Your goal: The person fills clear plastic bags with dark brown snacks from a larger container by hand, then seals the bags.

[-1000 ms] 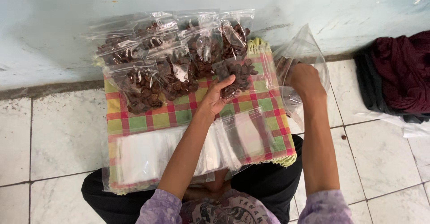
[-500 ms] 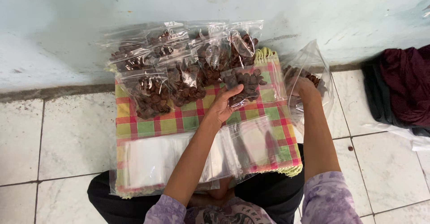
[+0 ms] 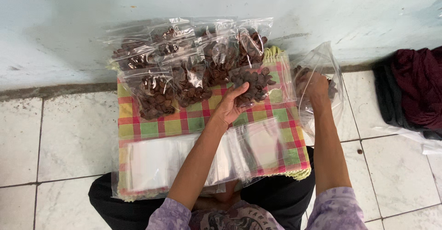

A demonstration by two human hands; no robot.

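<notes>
Risk: my left hand [image 3: 229, 109] pinches 1 filled bag [image 3: 251, 83]; loose hold could spill it. Right hand [image 3: 313, 85], inside big bag [image 3: 322, 66]: grip cannot tell.

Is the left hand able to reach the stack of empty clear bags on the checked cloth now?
Probably yes. The left hand rests on a filled bag, and the empty clear bags lie just beside its forearm on the checked cloth, uncovered.
</notes>
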